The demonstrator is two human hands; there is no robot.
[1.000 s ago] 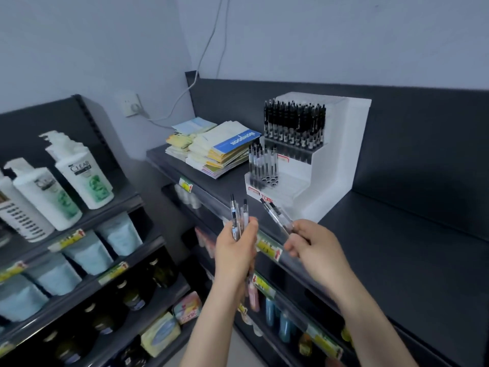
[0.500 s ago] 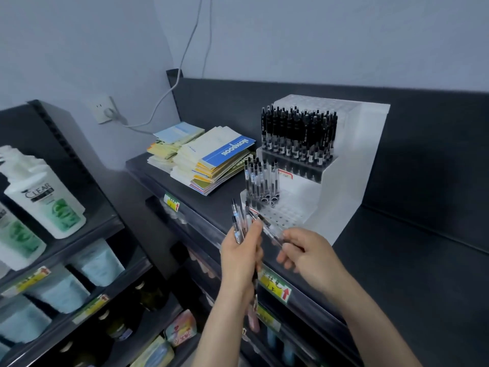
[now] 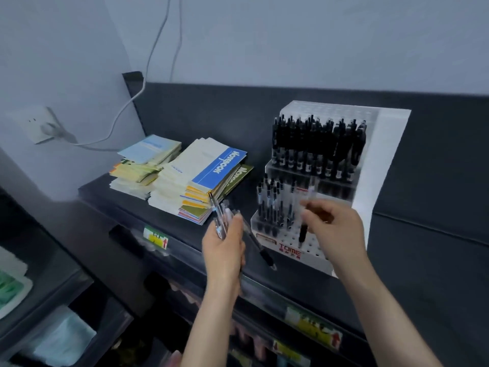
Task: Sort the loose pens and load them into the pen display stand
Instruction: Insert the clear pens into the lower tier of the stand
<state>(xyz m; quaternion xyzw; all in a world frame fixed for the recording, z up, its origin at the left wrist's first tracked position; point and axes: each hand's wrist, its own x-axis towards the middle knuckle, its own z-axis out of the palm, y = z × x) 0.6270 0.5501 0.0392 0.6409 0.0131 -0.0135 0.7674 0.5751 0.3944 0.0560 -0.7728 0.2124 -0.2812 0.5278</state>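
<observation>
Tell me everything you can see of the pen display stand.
The pen display stand is a stepped block of white and clear plastic, upright on the dark shelf right of the notebooks. Its back tier shows only empty holes; the middle tier is packed with black pens; the front tier holds clear pens at its left, bare holes elsewhere, a red label below. The right hand holds a pen tip-down over those holes.
</observation>
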